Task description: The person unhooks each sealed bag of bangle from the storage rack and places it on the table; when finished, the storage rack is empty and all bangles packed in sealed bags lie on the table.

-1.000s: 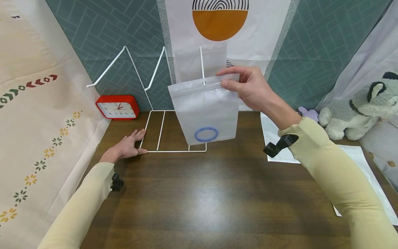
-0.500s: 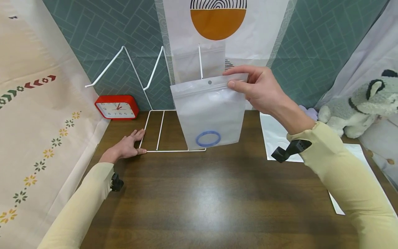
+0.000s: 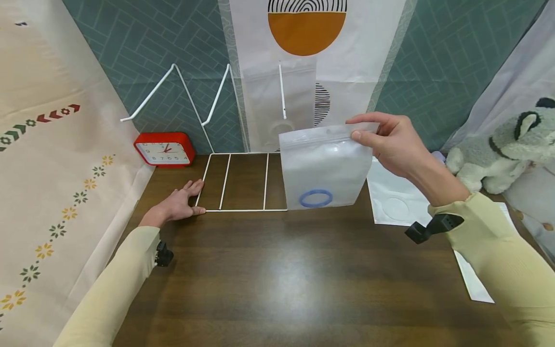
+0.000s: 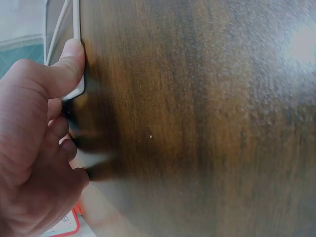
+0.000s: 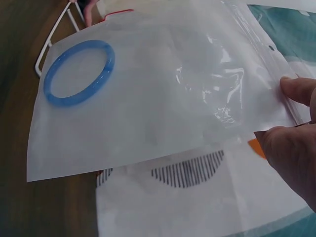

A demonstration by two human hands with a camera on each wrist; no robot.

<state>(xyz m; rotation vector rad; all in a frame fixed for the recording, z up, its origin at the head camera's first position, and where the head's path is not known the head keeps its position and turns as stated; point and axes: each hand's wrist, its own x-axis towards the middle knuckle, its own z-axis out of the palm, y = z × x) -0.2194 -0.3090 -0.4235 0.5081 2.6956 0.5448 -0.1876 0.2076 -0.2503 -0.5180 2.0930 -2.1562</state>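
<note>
My right hand (image 3: 403, 147) pinches the top right corner of a frosted zip bag (image 3: 327, 161) between thumb and fingers. A blue ring (image 5: 66, 102), like a bangle, lies at the bottom of this bag. Low at the left, my left hand (image 3: 177, 205) presses on the front left corner of a white wire rack's base (image 3: 243, 210), its thumb on the front wire and its fingers spread along the side. Above the base, a rack arm (image 3: 282, 91) points forward; another pale bag (image 3: 260, 99) hangs behind it. The held bag hides the base's right end.
A red clock (image 3: 165, 149) stands at the back left beside the rack. Flat white bags (image 3: 394, 197) lie on the table at the right, partly under my right arm. Behind them sits a grey plush toy (image 3: 490, 154). Two more rack arms (image 3: 151, 94) stick out toward the left.
The hole in the held bag's top edge has come off the rack arm. My right hand has moved the bag right and down, away from the arm. My left hand stays on the rack.
</note>
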